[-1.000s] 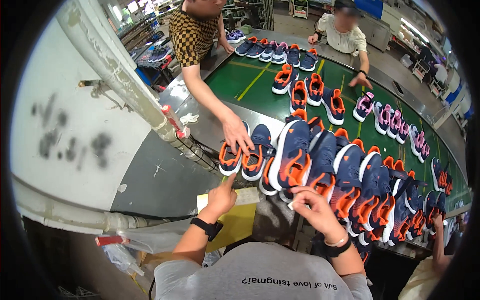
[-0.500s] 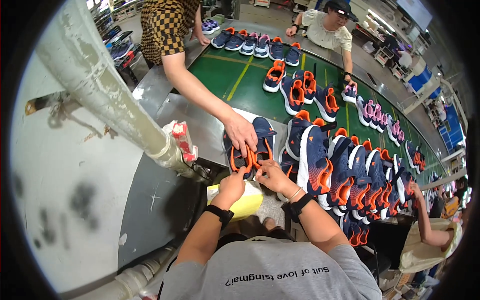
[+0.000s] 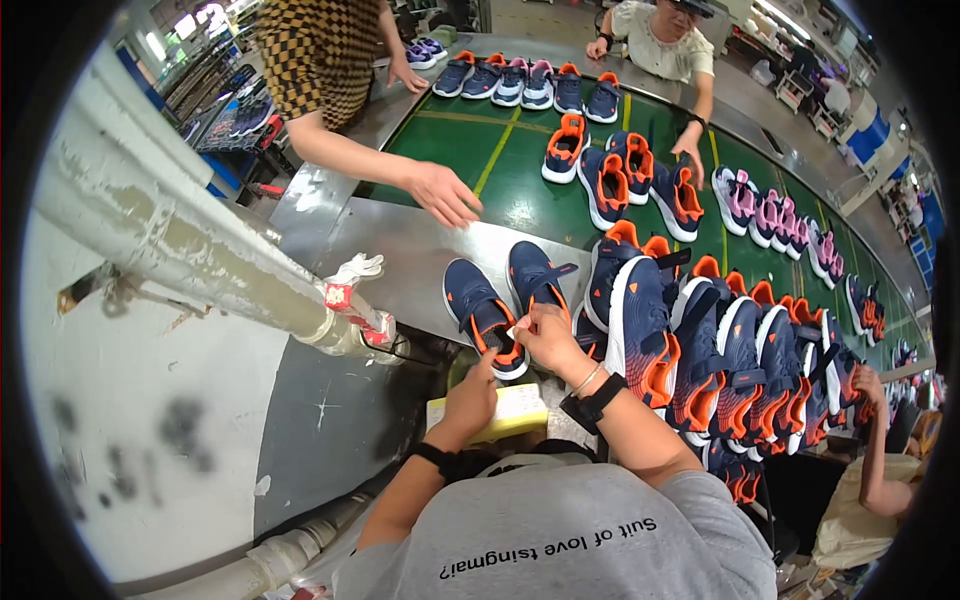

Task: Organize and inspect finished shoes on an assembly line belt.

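Two navy sports shoes with orange linings lie side by side, toes away from me, on the metal table edge: a left shoe (image 3: 470,287) and a right shoe (image 3: 530,268). My left hand (image 3: 470,398) is closed at the left shoe's heel, a fingertip on its orange collar. My right hand (image 3: 553,342) pinches a small white piece (image 3: 514,333) over the left shoe's opening, partly covering the right shoe's heel. What the white piece is I cannot make out. Across the table a co-worker's open hand (image 3: 445,194) hovers beyond the shoes, touching neither.
Many navy-orange shoes (image 3: 635,310) crowd the table to my right. More shoes stand on the green conveyor belt (image 3: 500,205), where another co-worker's hand (image 3: 688,150) reaches a shoe. A worn pipe (image 3: 200,250) stands at left. Below my hands is a yellow-and-white box (image 3: 520,408).
The co-worker's hand has left the left shoe and drawn back. My right hand now shows a small white piece. The far co-worker's hand has moved from a pink-lined shoe to a navy one.
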Demonstrator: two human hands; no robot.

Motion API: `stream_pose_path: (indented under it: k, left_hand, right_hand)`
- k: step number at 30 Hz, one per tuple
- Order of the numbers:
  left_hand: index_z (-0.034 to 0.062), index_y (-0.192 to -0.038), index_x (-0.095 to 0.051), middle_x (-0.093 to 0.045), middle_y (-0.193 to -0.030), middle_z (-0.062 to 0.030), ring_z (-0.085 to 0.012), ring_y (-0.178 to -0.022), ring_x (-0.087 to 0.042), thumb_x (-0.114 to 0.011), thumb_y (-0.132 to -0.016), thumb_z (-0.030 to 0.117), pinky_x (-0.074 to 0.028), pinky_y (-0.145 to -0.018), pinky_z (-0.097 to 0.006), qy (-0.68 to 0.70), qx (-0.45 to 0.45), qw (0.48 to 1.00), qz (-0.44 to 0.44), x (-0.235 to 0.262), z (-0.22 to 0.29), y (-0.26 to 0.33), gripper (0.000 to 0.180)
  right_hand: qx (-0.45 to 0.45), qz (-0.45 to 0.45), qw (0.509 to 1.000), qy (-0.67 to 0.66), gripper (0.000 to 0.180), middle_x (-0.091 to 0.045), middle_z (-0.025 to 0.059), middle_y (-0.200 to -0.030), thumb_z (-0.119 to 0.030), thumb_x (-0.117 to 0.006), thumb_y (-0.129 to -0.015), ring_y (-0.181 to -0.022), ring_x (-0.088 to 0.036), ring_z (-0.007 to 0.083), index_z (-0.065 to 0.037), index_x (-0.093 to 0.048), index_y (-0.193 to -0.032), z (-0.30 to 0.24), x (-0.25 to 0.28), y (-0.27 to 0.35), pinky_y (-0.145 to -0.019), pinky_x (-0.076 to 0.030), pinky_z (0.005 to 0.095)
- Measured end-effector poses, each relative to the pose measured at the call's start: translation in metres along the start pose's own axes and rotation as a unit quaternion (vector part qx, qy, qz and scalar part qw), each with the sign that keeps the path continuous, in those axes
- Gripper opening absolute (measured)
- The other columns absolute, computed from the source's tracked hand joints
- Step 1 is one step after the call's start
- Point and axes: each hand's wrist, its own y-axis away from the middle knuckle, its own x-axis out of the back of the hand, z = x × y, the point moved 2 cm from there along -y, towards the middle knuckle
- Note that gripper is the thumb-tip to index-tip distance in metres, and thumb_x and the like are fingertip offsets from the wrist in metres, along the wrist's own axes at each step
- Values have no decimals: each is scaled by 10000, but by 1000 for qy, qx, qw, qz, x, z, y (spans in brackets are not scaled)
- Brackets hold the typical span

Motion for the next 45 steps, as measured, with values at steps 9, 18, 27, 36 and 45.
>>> stream_pose_path:
  k: [9, 18, 27, 36, 45]
  left_hand:
    - [97, -1345, -253, -548, -1031, -182, -363, -905, -560, -504, -797, 88, -466, -734, -441, -2, -14, 1000, 4, 5, -37, 3, 604]
    - [85, -1392, -76, -516, -1054, -252, -421, -847, -559, -523, -784, 67, -460, -713, -478, 11, -8, 998, -66, 17, -54, -36, 755]
    - [60, -1388, -15, -535, -1106, -217, -406, -812, -583, -503, -776, 45, -468, -692, -470, -14, -33, 993, -113, 18, -59, -38, 782]
    - [57, -1398, -20, -538, -1016, -277, -432, -741, -574, -505, -763, 88, -473, -638, -488, 8, -80, 992, -98, 15, -70, -38, 799]
    - [89, -1402, -61, -546, -1115, -216, -393, -934, -566, -527, -759, 69, -466, -764, -443, 13, -4, 989, -148, 24, -61, -33, 795]
  right_hand:
    - [-37, 110, 984, 138, 185, -400, 336, -1230, -198, -624, -708, -1240, -273, 459, -49, -647, -816, -8, -38, 4, -984, -253, 515]
    - [-36, 123, 982, 138, 72, -544, 136, -1043, -96, -629, -703, -1005, -452, 329, -46, -639, -754, -47, -26, 18, -855, -369, 398]
    - [-27, 202, 937, 282, 78, -508, 129, -1165, -146, -658, -647, -1149, -377, 331, -91, -677, -699, -38, -55, 10, -930, -301, 449]
    - [-131, 135, 933, 307, 239, -379, 135, -1339, -199, -558, -723, -1271, -230, 377, -33, -697, -824, -24, -75, -9, -991, -210, 469]
    - [-206, 61, 912, 348, 250, -291, 78, -1401, -246, -601, -725, -1277, -195, 379, -71, -704, -871, -28, -79, -16, -1009, -177, 476]
